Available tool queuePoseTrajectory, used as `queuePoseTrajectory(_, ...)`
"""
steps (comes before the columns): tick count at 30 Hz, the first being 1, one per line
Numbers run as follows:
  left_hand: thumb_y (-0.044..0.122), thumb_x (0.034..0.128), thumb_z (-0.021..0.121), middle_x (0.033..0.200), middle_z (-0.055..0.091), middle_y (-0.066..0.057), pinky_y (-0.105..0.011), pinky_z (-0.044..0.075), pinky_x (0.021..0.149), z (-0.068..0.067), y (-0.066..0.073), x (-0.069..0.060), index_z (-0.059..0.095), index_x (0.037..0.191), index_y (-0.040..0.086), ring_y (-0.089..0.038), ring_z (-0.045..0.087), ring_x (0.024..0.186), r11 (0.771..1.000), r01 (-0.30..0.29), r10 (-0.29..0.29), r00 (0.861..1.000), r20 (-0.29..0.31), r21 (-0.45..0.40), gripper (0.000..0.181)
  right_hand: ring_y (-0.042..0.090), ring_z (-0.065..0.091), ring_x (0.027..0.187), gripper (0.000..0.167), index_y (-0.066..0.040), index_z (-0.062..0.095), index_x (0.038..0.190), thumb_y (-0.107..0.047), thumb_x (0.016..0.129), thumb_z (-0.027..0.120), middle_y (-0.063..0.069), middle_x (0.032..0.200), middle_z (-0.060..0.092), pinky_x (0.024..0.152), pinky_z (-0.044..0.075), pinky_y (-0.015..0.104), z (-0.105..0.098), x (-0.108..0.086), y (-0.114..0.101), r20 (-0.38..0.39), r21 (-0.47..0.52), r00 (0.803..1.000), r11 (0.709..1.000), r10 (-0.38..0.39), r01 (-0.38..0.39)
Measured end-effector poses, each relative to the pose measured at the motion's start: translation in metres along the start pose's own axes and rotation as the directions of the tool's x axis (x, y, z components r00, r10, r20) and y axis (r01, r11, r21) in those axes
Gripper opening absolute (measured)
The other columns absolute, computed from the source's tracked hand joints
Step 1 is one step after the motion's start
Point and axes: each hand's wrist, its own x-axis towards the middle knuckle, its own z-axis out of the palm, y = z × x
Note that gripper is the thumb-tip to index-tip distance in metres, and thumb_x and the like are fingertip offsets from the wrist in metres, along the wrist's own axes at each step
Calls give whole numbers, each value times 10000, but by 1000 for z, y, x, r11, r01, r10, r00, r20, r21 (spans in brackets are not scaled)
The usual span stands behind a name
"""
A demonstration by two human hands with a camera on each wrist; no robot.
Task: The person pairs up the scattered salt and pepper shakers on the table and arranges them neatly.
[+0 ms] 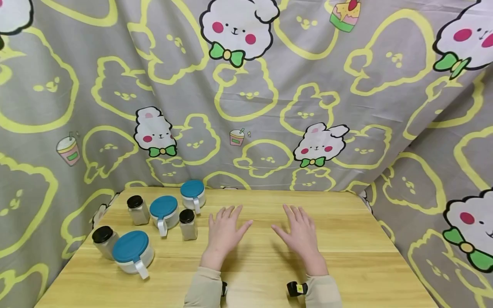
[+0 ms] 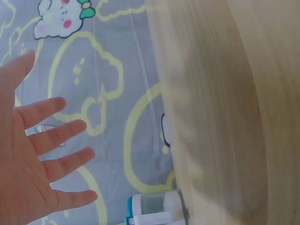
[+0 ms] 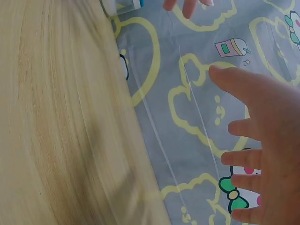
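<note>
In the head view my left hand [image 1: 224,233] hovers over the wooden table with fingers spread, holding nothing. It is nearest to a small black-lidded jar [image 1: 189,225] on its left. My right hand [image 1: 299,233] is also spread and holds nothing, with bare wood around it. Left of the hands stand three blue-lidded canisters with white handles: one at the back [image 1: 193,195], a middle canister [image 1: 164,212] and a front canister [image 1: 133,252]. Two more black-lidded jars, a back jar [image 1: 138,210] and a front-left jar [image 1: 105,242], stand among them.
The wooden table [image 1: 369,256] reaches back to a grey curtain [image 1: 254,128] with yellow outlines and white cartoon animals. Curtain also hangs along both sides. A black band [image 1: 297,288] sits at my right wrist.
</note>
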Motion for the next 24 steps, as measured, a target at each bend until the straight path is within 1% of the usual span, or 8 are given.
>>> queuePoseTrajectory(3, 590, 925, 532, 1371, 591, -91, -687, 277, 1092, -3, 0, -3, 538, 1397, 221, -355, 508, 1296, 1000, -22, 22, 999, -37, 4, 599, 400, 391, 1381, 789, -148, 434, 1471, -558, 840, 673, 151, 1454, 493, 1103, 297, 652, 1, 0, -3, -31, 8, 999, 1000, -20, 21)
queuePoseTrajectory(5, 584, 929, 531, 1341, 615, -73, -666, 312, 1081, -5, 0, -6, 563, 1374, 223, -333, 540, 1263, 999, -38, 39, 998, -56, 19, 574, 390, 445, 1339, 752, -127, 480, 1437, -526, 837, 694, 141, 1406, 541, 1087, 338, 629, 2, 1, -6, -72, 20, 996, 998, -53, 55)
queuePoseTrajectory(7, 576, 931, 531, 1321, 630, -60, -648, 340, 1070, -6, -2, -7, 585, 1350, 222, -319, 560, 1241, 998, -56, 58, 995, -76, 38, 551, 381, 489, 1297, 715, -108, 524, 1398, -496, 829, 714, 135, 1357, 581, 1065, 373, 610, 3, 1, -8, -127, 29, 987, 995, -94, 98)
queuePoseTrajectory(10, 572, 934, 531, 1287, 652, -40, -628, 376, 1050, -10, -4, -10, 613, 1317, 220, -298, 586, 1206, 994, -85, 92, 990, -109, 74, 527, 377, 545, 1229, 663, -80, 578, 1337, -450, 812, 743, 138, 1283, 628, 1027, 415, 589, 6, 1, -12, -212, 34, 965, 986, -153, 164)
queuePoseTrajectory(13, 556, 933, 545, 1246, 674, -32, -615, 406, 1026, -14, -7, -12, 636, 1289, 214, -285, 613, 1162, 987, -122, 136, 980, -148, 100, 501, 374, 570, 1189, 632, -62, 602, 1298, -407, 795, 767, 139, 1246, 647, 997, 435, 593, 8, 1, -16, -270, 42, 944, 978, -188, 207)
queuePoseTrajectory(17, 516, 920, 595, 1194, 699, -31, -599, 437, 993, -20, -10, -14, 667, 1243, 207, -280, 637, 1109, 977, -172, 195, 960, -200, 124, 453, 364, 601, 1133, 605, -55, 625, 1264, -384, 781, 780, 135, 1199, 664, 959, 466, 584, 10, 2, -22, -315, 44, 921, 966, -230, 256)
queuePoseTrajectory(21, 486, 904, 634, 1168, 708, -30, -586, 451, 979, -26, -14, -16, 680, 1219, 204, -276, 645, 1085, 967, -207, 237, 947, -219, 151, 425, 354, 614, 1101, 589, -60, 634, 1251, -376, 775, 780, 126, 1169, 671, 928, 483, 574, 12, 3, -29, -340, 41, 903, 956, -262, 292)
queuePoseTrajectory(24, 486, 901, 640, 1156, 714, -26, -583, 458, 975, -29, -18, -17, 683, 1213, 209, -273, 654, 1069, 956, -231, 268, 937, -222, 179, 419, 346, 620, 1090, 580, -65, 637, 1244, -369, 771, 779, 120, 1159, 676, 918, 489, 565, 14, 2, -33, -348, 38, 897, 951, -275, 306)
